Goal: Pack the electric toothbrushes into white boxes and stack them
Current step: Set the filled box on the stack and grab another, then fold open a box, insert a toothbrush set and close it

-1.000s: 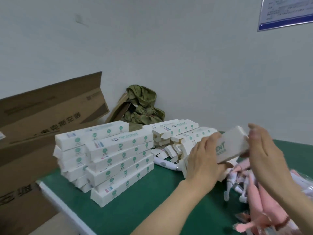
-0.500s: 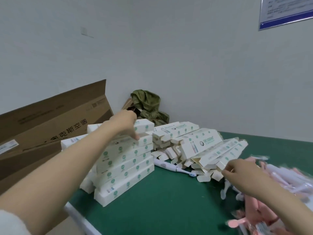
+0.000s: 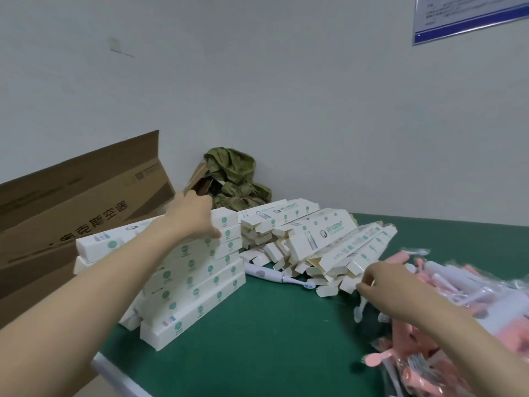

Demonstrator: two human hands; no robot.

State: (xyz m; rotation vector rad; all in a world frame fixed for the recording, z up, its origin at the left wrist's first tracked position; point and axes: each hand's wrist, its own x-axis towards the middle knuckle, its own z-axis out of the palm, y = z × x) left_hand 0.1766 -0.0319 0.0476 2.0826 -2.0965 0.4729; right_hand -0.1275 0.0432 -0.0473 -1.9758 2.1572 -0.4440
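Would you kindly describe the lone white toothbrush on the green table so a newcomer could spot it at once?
On the green table, find the neat stack of closed white boxes at left and the jumbled heap of open boxes beside it. The white toothbrush lies flat at their foot, bristles pointing right. Unlike the pink toothbrushes heaped at far right, it lies alone and unbagged.

Counted by kind

One white toothbrush [image 3: 272, 275], one cardboard carton [image 3: 71, 202], one green cloth bundle [image 3: 234, 179], one wall notice [image 3: 469, 15]; stacked boxes [image 3: 194, 279], open boxes [image 3: 315, 239], pink toothbrushes [image 3: 403, 340] each past exact counting.
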